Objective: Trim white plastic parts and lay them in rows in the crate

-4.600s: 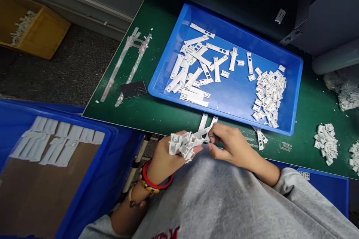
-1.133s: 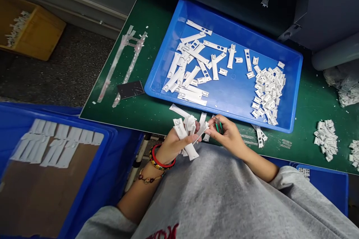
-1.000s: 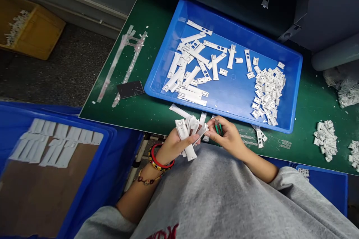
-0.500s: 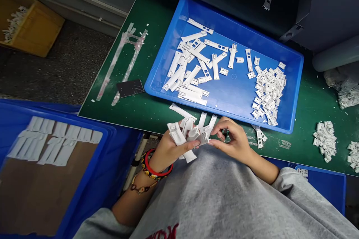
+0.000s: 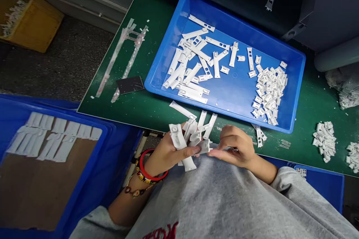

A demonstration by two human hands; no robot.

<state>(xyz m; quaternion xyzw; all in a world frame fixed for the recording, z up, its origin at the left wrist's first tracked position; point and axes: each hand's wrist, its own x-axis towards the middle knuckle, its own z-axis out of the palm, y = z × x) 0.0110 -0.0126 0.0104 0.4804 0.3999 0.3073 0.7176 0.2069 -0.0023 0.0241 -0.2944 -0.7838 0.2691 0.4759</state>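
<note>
My left hand [image 5: 169, 154] is closed round a bunch of white plastic strips [image 5: 179, 140] with moulded ends, fanned out at different angles. Its thumb presses on one short-looking white piece [image 5: 204, 146] that points to the right. At that piece's tip is my right hand [image 5: 234, 146], its fingers curled in and one digit reaching to the end of the piece. Whether anything sits inside those curled fingers is hidden. Just beyond the hands, a few loose white strips [image 5: 183, 110] lie on the green table [image 5: 123, 114] along its near edge.
A blue tray [image 5: 224, 110] holds scattered white strips on its left and a heap of small white clips [image 5: 270, 89] on its right. More clips [image 5: 324, 140] are piled at the table's right. A dark plate [image 5: 130, 85] lies left. Strips on cardboard [image 5: 42, 190] fill a blue bin.
My right hand's fingers have curled in more, and the hand has shifted slightly right and down. My left hand still holds the bunch, with the end piece turned a little.
</note>
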